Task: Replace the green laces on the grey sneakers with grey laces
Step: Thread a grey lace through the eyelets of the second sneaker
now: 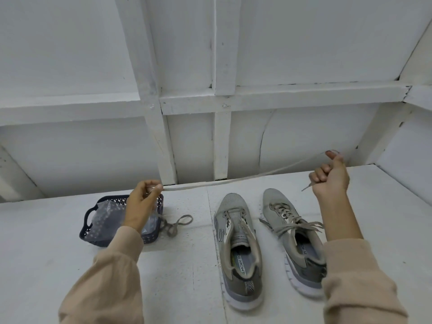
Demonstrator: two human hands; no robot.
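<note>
1. A long pale grey-beige flat shoelace is stretched in the air between both hands, above the white painted board surface and near its back edge.
2. The left hand is curled almost closed, thumb and fingertips pinching one end of that lace; more of the lace hangs down from the hand and lies in loose loops on the surface, just beside the right edge of a basket.
3. The right hand is closed in a fist around the other end, thumb raised — a short tip of the lace sticks out below the fist.
4. Two grey mesh sneakers with white soles stand side by side right of the middle, toes towards the back edge.
5. The left grey sneaker has no lace in its eyelets, and its tongue is bare.
6. The right grey sneaker is laced — the loose ends spread across its opening; its heel is partly hidden by the beige sleeve of the right arm.
7. A small dark blue perforated plastic basket with a handle sits left of the middle, holding a clear plastic bag; the left wrist covers part of it.
</note>
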